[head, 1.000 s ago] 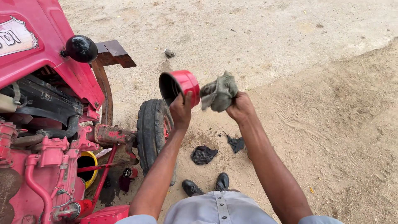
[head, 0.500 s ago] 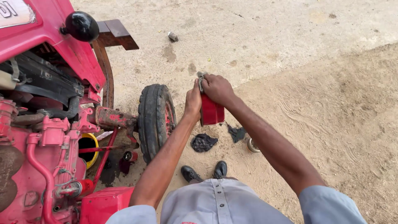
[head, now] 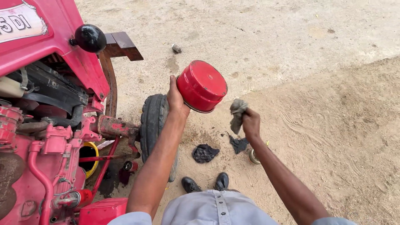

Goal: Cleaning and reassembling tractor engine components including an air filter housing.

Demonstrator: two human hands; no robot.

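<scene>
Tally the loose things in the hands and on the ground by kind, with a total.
Red round metal bowl, in the left hand: 1
Grey rag, in the right hand: 1
Dark rags on the ground: 2
Small metal cylinder on the concrete: 1
Total: 5

I am wearing a pale grey button-front shirt (head: 214,208) with short sleeves (head: 134,218) ending near the elbows, leaving my forearms bare. I am also wearing shiny black shoes (head: 206,183), dusty at the toes.

Glossy red painted metal bowl (head: 202,86), limp grey cloth rag (head: 237,114), rough sandy ground (head: 325,104).
</scene>
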